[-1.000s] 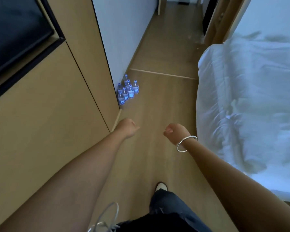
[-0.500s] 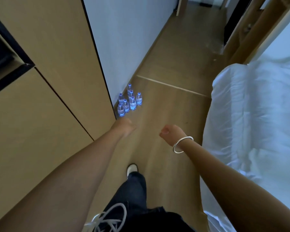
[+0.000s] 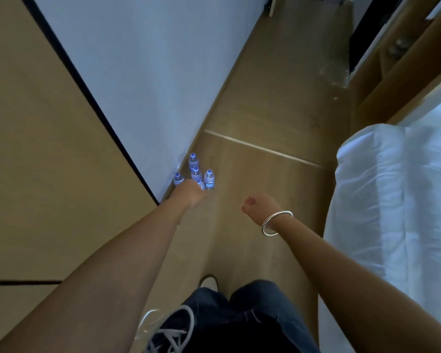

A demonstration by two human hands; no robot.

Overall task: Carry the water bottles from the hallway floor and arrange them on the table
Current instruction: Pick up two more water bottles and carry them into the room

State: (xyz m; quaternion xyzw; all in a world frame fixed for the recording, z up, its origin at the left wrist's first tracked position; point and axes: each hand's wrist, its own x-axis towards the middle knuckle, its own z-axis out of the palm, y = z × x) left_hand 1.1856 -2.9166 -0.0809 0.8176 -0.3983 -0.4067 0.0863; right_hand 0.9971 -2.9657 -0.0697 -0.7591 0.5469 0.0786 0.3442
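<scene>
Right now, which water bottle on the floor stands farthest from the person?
The bottle at the back of the cluster, hard by the white wall; the other bottles stand nearer the left hand.

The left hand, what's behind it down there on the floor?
The left hand overlaps a cluster of water bottles standing on the floor by the white wall. Five caps show; any bottles nearest the hand are hidden.
</scene>
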